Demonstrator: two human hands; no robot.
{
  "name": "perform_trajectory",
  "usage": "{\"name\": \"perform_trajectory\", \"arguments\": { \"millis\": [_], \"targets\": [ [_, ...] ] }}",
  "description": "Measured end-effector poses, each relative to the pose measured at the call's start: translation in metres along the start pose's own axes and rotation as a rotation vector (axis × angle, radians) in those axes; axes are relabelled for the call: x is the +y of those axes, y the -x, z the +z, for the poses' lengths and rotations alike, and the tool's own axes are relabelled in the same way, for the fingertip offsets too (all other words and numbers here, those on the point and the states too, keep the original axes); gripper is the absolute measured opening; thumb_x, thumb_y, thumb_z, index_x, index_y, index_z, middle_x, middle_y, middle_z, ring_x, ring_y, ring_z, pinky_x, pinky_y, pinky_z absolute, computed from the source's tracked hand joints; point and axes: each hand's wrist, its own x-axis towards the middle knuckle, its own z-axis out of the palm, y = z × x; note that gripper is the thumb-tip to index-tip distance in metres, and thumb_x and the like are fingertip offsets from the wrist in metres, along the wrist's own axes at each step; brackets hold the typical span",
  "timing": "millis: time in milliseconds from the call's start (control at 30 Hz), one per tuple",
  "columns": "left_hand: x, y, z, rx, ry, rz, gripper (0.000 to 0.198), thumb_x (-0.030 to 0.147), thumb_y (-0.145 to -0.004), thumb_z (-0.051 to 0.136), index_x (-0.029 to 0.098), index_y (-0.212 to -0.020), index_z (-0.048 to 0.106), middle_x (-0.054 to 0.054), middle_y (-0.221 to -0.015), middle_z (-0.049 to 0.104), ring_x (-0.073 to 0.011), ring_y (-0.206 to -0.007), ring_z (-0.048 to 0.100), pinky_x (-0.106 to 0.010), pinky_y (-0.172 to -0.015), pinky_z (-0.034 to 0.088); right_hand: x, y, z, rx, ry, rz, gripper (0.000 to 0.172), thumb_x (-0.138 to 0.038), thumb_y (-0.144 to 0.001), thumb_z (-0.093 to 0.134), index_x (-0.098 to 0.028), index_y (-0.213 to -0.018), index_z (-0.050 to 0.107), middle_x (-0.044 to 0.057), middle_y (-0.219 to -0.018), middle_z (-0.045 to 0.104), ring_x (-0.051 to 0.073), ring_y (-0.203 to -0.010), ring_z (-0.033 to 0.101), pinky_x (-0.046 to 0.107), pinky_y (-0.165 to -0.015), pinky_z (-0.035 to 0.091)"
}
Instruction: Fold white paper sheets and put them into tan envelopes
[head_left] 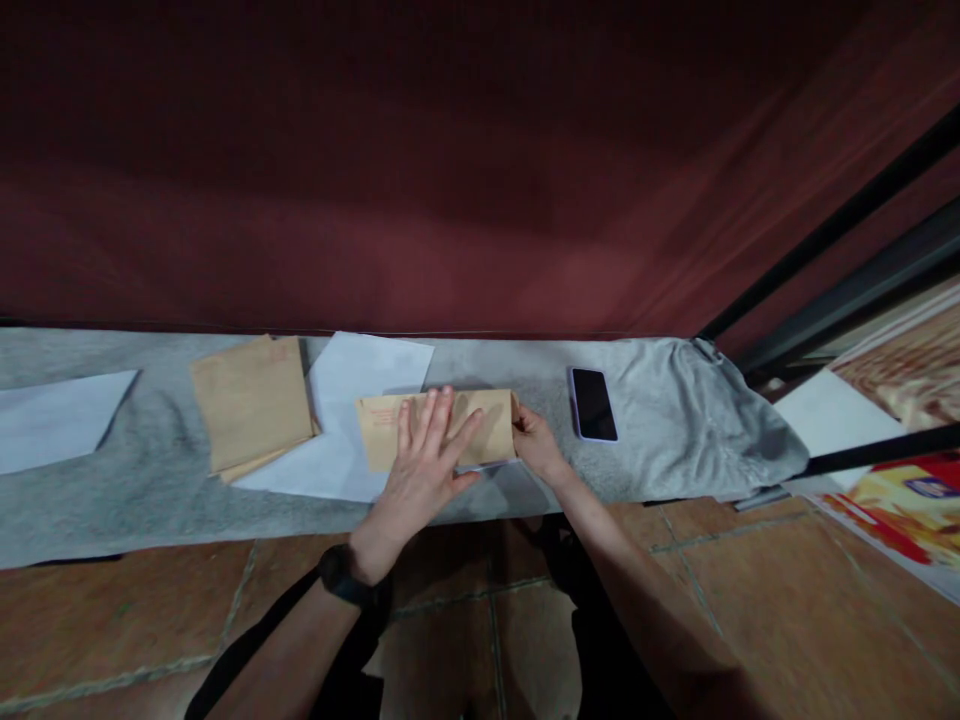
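A brown envelope (491, 420) with red print lies on a grey cloth-covered ledge (150, 490). My left hand (424, 465) lies flat on top of it, fingers stretched out and spread. My right hand (534, 440) pinches the envelope's right end, fingers closed on its edge. A black band sits on my left wrist. White paper (352, 385) lies under and behind the envelope.
A stack of brown envelopes (251, 405) lies to the left, and a white sheet (56, 420) farther left. A black phone (594, 403) rests on the cloth at the right. A dark red wall rises behind. Terracotta floor tiles lie below.
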Motion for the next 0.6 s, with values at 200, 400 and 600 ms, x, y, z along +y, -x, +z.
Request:
{"name": "perform_trajectory", "arguments": {
  "millis": [200,400,600],
  "targets": [
    [-0.024,-0.003,0.003,-0.065,-0.159,-0.025,0.111,0.048,-0.069,0.087,0.024,-0.161,0.03,-0.023,-0.166,0.03,-0.0463,-0.154,0.021,-0.072,-0.122,0.007,0.001,0.002,-0.001,-0.054,-0.002,0.025,0.022,-0.037,-0.077,0.066,-0.023,-0.094,0.069,-0.002,-0.088,0.074,0.017,-0.079,0.067,0.029,-0.073,0.055],
    [-0.023,-0.002,0.005,-0.058,-0.158,0.001,0.104,0.043,-0.072,0.084,0.023,-0.16,0.033,-0.022,-0.157,0.043,-0.0436,-0.15,0.032,-0.068,-0.124,0.01,0.005,0.001,-0.008,0.088,0.081,0.014,0.02,-0.033,-0.077,0.061,-0.024,-0.095,0.065,-0.001,-0.083,0.071,0.018,-0.077,0.066,0.029,-0.071,0.053],
    [-0.021,-0.006,0.011,-0.05,-0.147,-0.034,0.098,0.043,-0.078,0.077,0.019,-0.161,0.03,-0.022,-0.151,0.049,-0.0407,-0.144,0.041,-0.066,-0.124,0.011,-0.015,0.007,-0.022,0.32,0.12,-0.154,0.02,-0.038,-0.086,0.058,-0.023,-0.097,0.066,0.003,-0.092,0.071,0.019,-0.087,0.066,0.033,-0.085,0.053]
  ]
}}
